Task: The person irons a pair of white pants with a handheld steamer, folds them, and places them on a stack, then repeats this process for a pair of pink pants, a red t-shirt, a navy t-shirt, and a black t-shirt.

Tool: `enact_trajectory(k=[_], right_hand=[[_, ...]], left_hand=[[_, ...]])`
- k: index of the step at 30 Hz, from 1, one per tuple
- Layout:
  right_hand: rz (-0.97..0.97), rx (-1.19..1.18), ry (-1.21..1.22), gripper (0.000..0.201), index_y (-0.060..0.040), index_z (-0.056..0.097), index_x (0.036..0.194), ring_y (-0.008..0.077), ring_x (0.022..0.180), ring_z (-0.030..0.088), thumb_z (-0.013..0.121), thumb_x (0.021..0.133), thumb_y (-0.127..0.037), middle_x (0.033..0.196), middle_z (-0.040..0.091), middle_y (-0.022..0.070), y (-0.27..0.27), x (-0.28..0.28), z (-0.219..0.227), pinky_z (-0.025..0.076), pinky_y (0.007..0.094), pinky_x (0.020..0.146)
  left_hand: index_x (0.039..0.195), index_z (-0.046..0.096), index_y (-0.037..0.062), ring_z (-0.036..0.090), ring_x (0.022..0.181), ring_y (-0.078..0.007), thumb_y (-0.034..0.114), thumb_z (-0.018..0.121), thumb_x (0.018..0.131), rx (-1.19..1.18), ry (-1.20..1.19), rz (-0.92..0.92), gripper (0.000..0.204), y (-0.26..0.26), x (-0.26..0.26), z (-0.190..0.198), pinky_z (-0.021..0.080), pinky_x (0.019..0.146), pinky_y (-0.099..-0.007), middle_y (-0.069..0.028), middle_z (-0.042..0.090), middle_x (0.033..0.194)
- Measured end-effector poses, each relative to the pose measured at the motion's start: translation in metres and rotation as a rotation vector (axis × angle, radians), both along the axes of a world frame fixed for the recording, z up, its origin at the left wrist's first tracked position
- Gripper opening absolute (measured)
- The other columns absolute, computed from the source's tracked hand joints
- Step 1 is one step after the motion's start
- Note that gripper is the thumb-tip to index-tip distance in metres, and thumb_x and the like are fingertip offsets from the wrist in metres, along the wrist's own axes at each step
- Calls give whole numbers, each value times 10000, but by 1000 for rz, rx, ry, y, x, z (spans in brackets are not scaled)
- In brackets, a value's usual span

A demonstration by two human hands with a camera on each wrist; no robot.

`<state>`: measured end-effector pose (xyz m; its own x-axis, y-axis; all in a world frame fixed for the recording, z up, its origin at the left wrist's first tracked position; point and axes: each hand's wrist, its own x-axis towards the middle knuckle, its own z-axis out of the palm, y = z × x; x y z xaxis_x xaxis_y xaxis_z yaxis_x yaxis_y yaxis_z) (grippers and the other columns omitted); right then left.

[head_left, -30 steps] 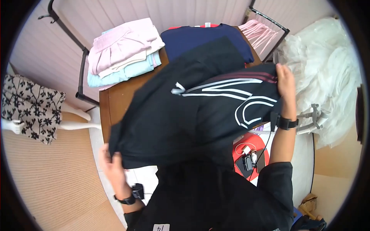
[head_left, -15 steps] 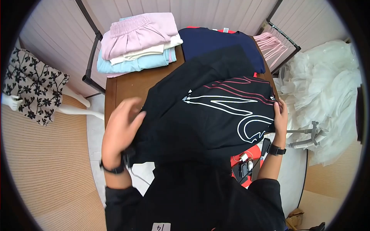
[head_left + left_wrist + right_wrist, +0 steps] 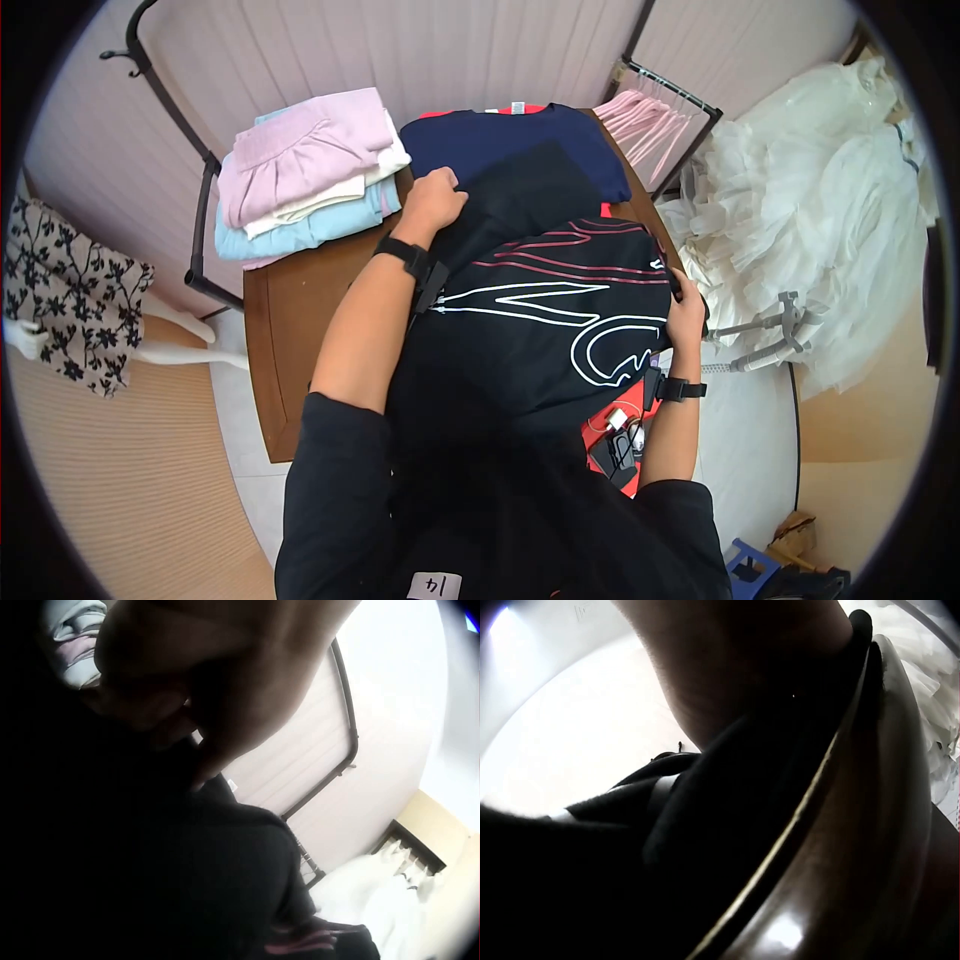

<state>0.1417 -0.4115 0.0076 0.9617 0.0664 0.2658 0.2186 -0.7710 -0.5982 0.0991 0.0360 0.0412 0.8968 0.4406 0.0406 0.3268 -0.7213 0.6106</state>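
A black garment (image 3: 520,360) with white and dark red line prints lies bunched over the wooden table, up against the wearer's black top. At its far left edge, my left hand (image 3: 435,200) has curled fingers pinching the cloth. In the left wrist view the thumb and fingers of the left hand (image 3: 210,697) meet at the dark fabric (image 3: 150,847). My right hand (image 3: 685,315) grips the garment's right side near the table edge. Cloth hides the right fingers in the right wrist view, where the hand (image 3: 757,667) shows above dark folds (image 3: 727,795).
A folded navy shirt (image 3: 510,140) lies at the back of the table (image 3: 310,330), left of pink hangers (image 3: 645,125) on a rack. Folded pink, cream and light blue clothes (image 3: 310,170) are stacked at back left. A white tulle gown (image 3: 800,220) stands at right.
My left hand let go of the garment's near left corner and reached forward to its far left edge. The right hand lowered its side of the garment and stays on that edge.
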Motion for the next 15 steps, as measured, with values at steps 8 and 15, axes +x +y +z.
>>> enact_trajectory(k=[8, 15], right_hand=[[-28, 409, -115, 199, -6, 666, 1070, 129, 846, 610, 625, 878, -38, 937, 659, 45, -18, 18, -9, 475, 268, 798], [-148, 309, -201, 264, 3, 646, 1140, 178, 971, 634, 607, 883, -42, 1019, 685, 98, -46, 80, 3, 483, 297, 871]], left_hand=[[1071, 595, 3, 630, 536, -161, 134, 647, 899, -376, -715, 329, 222, 38, -83, 85, 477, 461, -276, -119, 621, 866], [1069, 536, -32, 638, 563, -156, 74, 589, 947, -562, -890, 503, 171, 83, -126, 55, 540, 471, -240, -76, 493, 900]])
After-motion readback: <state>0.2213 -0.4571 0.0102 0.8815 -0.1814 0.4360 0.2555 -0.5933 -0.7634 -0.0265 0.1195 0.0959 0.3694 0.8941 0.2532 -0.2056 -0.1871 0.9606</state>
